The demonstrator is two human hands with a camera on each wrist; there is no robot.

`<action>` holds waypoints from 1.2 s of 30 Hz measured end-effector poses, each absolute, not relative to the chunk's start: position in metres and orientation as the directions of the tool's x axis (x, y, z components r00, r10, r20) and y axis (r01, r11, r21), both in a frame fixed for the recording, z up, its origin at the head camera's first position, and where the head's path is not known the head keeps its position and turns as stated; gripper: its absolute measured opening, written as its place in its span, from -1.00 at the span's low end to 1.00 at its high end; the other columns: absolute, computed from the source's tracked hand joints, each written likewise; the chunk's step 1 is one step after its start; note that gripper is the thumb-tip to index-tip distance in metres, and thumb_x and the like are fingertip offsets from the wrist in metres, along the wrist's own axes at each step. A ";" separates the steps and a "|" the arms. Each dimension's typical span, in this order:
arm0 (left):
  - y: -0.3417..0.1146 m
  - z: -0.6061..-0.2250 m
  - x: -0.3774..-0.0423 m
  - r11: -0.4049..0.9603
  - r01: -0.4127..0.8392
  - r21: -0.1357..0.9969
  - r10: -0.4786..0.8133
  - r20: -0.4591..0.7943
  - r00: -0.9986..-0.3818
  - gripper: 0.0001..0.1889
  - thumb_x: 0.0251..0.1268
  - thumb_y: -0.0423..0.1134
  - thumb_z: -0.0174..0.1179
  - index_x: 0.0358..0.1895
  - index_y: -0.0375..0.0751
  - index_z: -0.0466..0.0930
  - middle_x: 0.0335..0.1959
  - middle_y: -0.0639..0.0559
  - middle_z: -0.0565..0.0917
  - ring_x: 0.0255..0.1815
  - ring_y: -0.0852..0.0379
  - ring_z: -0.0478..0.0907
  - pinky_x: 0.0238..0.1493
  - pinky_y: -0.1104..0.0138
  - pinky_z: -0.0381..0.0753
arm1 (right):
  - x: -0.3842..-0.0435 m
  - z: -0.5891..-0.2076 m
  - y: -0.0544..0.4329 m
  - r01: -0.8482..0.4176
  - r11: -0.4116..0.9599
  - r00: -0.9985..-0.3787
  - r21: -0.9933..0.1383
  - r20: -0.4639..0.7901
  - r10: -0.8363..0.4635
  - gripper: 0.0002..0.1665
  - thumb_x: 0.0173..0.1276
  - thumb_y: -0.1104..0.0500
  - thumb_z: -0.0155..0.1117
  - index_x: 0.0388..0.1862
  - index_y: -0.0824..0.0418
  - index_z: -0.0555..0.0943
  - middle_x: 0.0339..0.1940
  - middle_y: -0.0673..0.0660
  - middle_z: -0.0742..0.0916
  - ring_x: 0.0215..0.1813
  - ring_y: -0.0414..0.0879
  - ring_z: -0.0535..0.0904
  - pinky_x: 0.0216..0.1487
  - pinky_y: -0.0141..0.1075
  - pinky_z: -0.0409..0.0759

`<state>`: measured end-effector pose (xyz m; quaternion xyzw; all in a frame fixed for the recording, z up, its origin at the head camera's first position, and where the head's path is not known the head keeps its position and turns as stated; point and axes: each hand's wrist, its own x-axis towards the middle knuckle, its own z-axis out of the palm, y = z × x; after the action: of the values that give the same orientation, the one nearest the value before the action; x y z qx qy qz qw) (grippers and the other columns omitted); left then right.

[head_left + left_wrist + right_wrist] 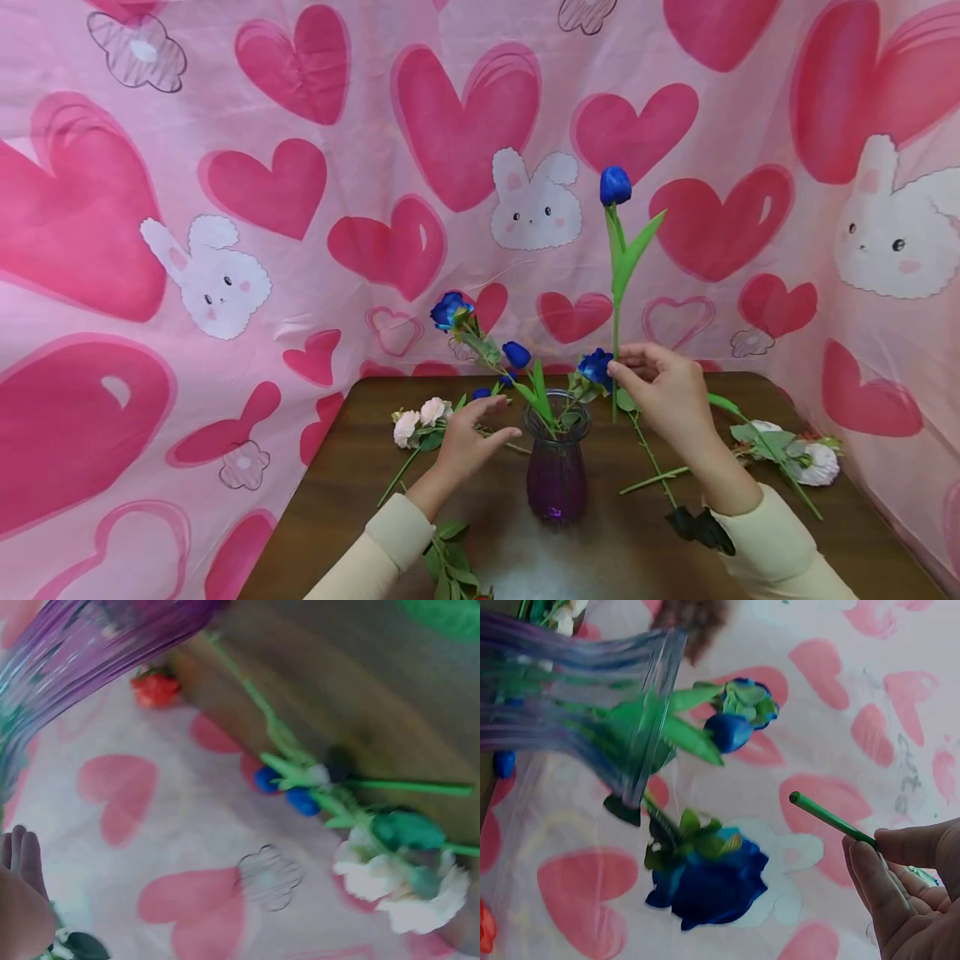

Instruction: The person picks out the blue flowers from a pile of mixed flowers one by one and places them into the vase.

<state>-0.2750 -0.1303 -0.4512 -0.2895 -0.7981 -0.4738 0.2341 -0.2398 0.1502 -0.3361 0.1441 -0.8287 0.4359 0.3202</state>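
A blue artificial tulip (616, 187) stands upright in my right hand (670, 400), which pinches its green stem (832, 820) between thumb and fingers. The stem's cut end hangs free in the right wrist view, apart from the vase. To the left of that hand stands a purple glass vase (556, 483) holding a blue rose (452, 311), another blue rose (712, 889) and a blue tulip (516, 354). Near the vase's left side my left hand (471, 446) is held with its fingers apart from the thumb, gripping nothing.
Pale pink flowers (420, 422) lie on the wooden table (337, 492) at the left, white flowers (816, 463) at the right. Leafy stems (452, 560) lie near the front edge. A red flower (155, 688) shows in the left wrist view. Heart-patterned cloth (465, 125) hangs behind.
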 end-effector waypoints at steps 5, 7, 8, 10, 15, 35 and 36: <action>-0.123 -0.426 -0.276 0.332 0.787 0.520 0.191 0.780 -0.596 -0.55 -0.04 -0.39 0.50 0.02 -0.29 0.64 -0.13 -0.10 0.70 -0.12 -0.06 0.66 -0.13 0.11 0.66 | -0.236 -0.338 0.138 -0.564 0.529 -0.744 -0.634 0.668 0.008 -0.80 0.18 0.31 0.46 -0.21 0.34 0.70 -0.38 0.13 0.76 -0.36 -0.06 0.71 -0.33 -0.62 0.52; -0.117 -0.412 -0.273 0.308 0.812 0.496 0.195 0.802 -0.564 -0.57 -0.04 -0.47 0.47 -0.01 -0.36 0.64 -0.14 -0.16 0.69 -0.15 -0.10 0.67 -0.12 0.09 0.65 | -0.234 -0.341 0.133 -0.573 0.516 -0.744 -0.637 0.668 -0.002 -0.80 0.17 0.32 0.47 -0.22 0.34 0.70 -0.39 0.11 0.76 -0.39 -0.09 0.70 -0.35 -0.59 0.55; -0.113 -0.403 -0.270 0.289 0.818 0.497 0.202 0.804 -0.559 -0.59 -0.03 -0.51 0.45 -0.02 -0.40 0.63 -0.14 -0.20 0.69 -0.15 -0.12 0.67 -0.12 0.08 0.65 | -0.233 -0.343 0.130 -0.574 0.513 -0.747 -0.639 0.665 -0.008 -0.80 0.16 0.32 0.47 -0.22 0.34 0.70 -0.39 0.10 0.76 -0.39 -0.10 0.70 -0.35 -0.57 0.56; -0.106 -0.389 -0.263 0.241 0.821 0.518 0.221 0.794 -0.566 -0.62 0.01 -0.55 0.40 -0.02 -0.46 0.62 -0.12 -0.28 0.68 -0.14 -0.17 0.66 -0.11 0.08 0.65 | -0.231 -0.347 0.125 -0.571 0.511 -0.756 -0.643 0.655 -0.021 -0.79 0.15 0.32 0.48 -0.23 0.33 0.69 -0.40 0.09 0.76 -0.39 -0.12 0.70 -0.35 -0.53 0.59; -0.091 -0.364 -0.253 0.089 0.744 0.662 0.271 0.703 -0.658 -0.70 0.17 -0.55 0.29 -0.01 -0.58 0.57 -0.10 -0.42 0.65 -0.07 -0.24 0.63 -0.06 0.14 0.63 | -0.225 -0.358 0.112 -0.564 0.484 -0.779 -0.669 0.625 -0.044 -0.79 0.14 0.32 0.49 -0.23 0.31 0.69 -0.40 0.06 0.76 -0.36 -0.15 0.71 -0.33 -0.36 0.66; -0.075 -0.367 -0.264 -0.173 0.390 0.904 0.244 0.423 -0.873 -0.76 0.27 -0.39 0.28 -0.14 -0.59 0.64 -0.32 -0.12 0.74 -0.31 0.09 0.70 -0.15 0.15 0.67 | -0.217 -0.386 0.088 -0.563 0.523 -0.777 -0.640 0.626 -0.070 -0.81 0.10 0.34 0.52 -0.29 0.25 0.70 -0.45 -0.05 0.74 -0.42 -0.27 0.65 -0.36 -0.32 0.66; -0.075 -0.367 -0.264 -0.167 0.387 0.907 0.242 0.418 -0.876 -0.77 0.27 -0.38 0.29 -0.15 -0.56 0.65 -0.33 -0.12 0.74 -0.32 0.09 0.70 -0.15 0.15 0.67 | -0.217 -0.386 0.087 -0.564 0.524 -0.775 -0.638 0.629 -0.069 -0.81 0.09 0.34 0.52 -0.29 0.25 0.70 -0.45 -0.05 0.74 -0.42 -0.27 0.65 -0.36 -0.32 0.66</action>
<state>-0.2645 -0.0748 -0.3671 -0.2441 -0.6434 -0.7238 0.0501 -0.2165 0.0872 -0.3862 0.1911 -0.8281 0.4489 0.2761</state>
